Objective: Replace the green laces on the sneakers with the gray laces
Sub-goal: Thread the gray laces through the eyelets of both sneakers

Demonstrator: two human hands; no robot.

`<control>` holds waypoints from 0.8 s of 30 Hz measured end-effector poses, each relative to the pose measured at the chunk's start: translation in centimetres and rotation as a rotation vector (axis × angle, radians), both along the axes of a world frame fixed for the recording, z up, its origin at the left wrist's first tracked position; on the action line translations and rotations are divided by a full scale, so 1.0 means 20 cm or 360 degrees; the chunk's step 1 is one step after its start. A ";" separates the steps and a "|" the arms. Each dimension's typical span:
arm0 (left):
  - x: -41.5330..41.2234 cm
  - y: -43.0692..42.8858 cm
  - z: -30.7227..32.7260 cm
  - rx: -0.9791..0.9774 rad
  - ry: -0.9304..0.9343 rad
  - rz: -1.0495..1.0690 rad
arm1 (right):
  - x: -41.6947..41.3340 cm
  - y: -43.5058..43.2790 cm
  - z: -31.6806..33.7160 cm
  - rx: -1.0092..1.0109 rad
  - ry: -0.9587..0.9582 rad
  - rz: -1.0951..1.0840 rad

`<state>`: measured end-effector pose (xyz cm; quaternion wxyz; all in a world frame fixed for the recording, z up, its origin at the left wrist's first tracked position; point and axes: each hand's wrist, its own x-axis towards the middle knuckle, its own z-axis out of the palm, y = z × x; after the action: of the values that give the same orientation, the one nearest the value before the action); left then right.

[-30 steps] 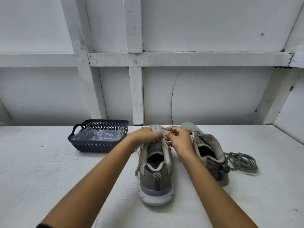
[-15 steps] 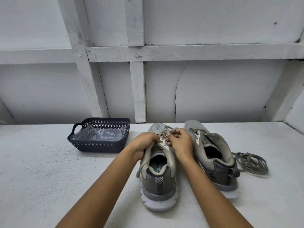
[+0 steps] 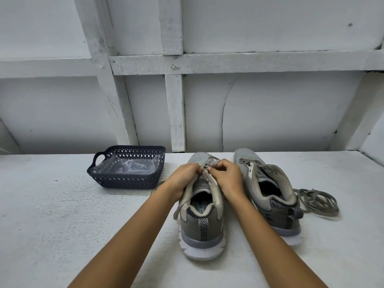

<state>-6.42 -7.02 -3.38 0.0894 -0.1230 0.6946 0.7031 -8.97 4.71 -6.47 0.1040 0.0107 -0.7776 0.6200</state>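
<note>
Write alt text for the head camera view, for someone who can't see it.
A left hand and right hand pinch a lace at the eyelets of a gray sneaker on a white table. A second, unlaced sneaker stands to its right beside a loose lace bundle; a dark basket sits left.

Navy basket (image 3: 124, 180), perhaps plastic-lined, white table (image 3: 52, 215)

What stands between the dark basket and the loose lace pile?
In the head view: the nearer sneaker, its lace pinched by the left hand and right hand, then the other sneaker.
</note>
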 end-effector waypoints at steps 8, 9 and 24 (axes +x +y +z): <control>-0.04 0.00 -0.04 -0.0485 0.0024 0.0001 | 0.11 0.04 0.11 0.0216 -0.0188 0.0240; -0.06 0.00 -0.07 -0.0517 0.0017 0.0000 | 0.13 0.04 0.10 0.0119 -0.0206 0.0314; 0.13 -0.14 0.16 0.0176 0.0577 0.0373 | 0.25 0.02 0.01 0.0034 -0.0083 0.0262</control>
<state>-3.75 -9.75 -0.23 -0.1125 -0.0694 0.6407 0.7563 -4.04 5.02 -6.32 0.0325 0.0596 -0.7832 0.6181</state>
